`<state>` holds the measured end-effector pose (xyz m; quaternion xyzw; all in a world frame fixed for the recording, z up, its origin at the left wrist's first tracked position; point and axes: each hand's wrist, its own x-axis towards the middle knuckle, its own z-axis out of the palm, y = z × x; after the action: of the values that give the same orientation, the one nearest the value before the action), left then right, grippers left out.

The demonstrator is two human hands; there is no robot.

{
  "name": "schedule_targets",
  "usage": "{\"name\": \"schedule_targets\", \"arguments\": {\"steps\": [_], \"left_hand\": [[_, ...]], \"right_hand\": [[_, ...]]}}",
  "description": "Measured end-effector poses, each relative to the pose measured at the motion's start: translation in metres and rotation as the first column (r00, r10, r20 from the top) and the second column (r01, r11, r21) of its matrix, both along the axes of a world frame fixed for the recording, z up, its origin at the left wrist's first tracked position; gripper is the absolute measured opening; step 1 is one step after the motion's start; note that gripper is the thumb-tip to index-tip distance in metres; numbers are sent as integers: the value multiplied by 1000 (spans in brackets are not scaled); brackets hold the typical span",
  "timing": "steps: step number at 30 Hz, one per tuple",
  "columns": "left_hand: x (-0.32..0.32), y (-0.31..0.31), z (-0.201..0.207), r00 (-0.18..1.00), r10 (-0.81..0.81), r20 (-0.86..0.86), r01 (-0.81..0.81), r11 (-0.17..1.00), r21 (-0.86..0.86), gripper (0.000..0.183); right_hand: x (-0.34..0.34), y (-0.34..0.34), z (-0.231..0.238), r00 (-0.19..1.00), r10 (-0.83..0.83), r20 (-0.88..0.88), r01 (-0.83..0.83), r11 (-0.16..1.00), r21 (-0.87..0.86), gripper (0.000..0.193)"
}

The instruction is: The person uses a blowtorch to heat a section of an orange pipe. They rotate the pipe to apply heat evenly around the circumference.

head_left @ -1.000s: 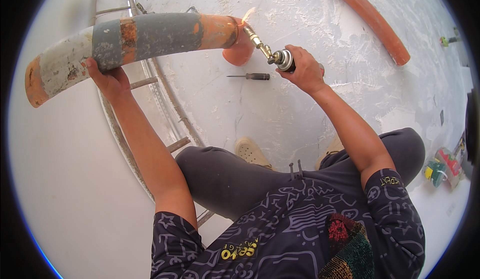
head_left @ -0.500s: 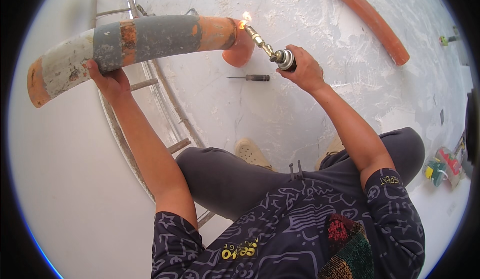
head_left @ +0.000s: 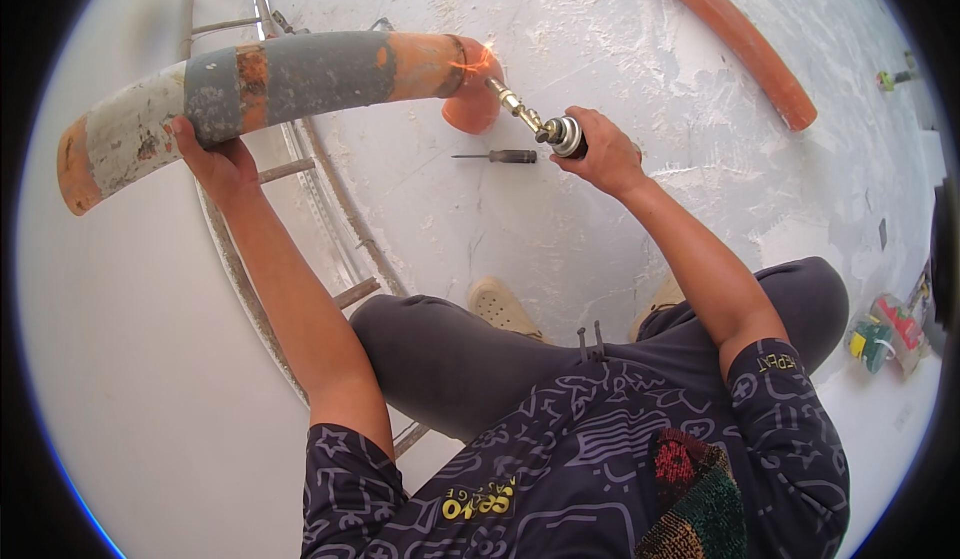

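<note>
A long drain pipe [head_left: 320, 74], orange under worn grey and white paint, lies across the upper left, lifted off the floor. My left hand [head_left: 222, 164] is closed around its underside near the left end. At its right end sits an orange elbow fitting [head_left: 472, 107], pointing down. My right hand [head_left: 608, 156] grips the canister of a gas blowtorch [head_left: 515, 107], whose brass nozzle is close to the elbow. Flame [head_left: 478, 62] spreads over the joint between elbow and pipe. Below the elbow, a screwdriver [head_left: 497, 157] with a dark handle rests on the floor.
A metal ladder [head_left: 365, 229] lies on the left, passing under the pipe and my left arm. Another orange pipe [head_left: 745, 44] is on the floor at upper right. Colourful bags [head_left: 885, 337] lie at the far right. My shoes [head_left: 505, 306] are on the dusty floor.
The blowtorch nozzle has shifted slightly down and left, and the flame now licks across the elbow joint instead of its right edge. My left hand and the pipe have barely moved.
</note>
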<state>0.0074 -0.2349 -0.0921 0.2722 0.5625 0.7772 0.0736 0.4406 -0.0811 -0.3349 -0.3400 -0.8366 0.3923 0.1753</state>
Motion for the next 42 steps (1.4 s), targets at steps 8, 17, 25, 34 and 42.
{"name": "schedule_targets", "arguments": {"steps": [8, 17, 25, 34, 42], "left_hand": [[-6, -5, -1, 1000, 19, 6, -20, 1000, 8, 91], [-5, -12, 3, 999, -34, 5, 34, 999, 39, 106], [1, 2, 11, 1000, -16, 20, 15, 999, 37, 114], [14, 20, 15, 997, -65, -36, 65, 998, 5, 120], [15, 25, 19, 987, 150, 59, -137, 973, -184, 116]], "right_hand": [[-3, -7, 0, 999, 42, 16, -43, 999, 16, 72], [4, 14, 30, 999, 33, -33, -38, 982, -184, 70], [13, 44, 61, 997, 71, -2, -68, 937, -342, 69], [27, 65, 74, 997, 51, 61, -22, 912, -410, 71], [35, 72, 73, 992, 67, 109, -19, 922, -387, 72]]}}
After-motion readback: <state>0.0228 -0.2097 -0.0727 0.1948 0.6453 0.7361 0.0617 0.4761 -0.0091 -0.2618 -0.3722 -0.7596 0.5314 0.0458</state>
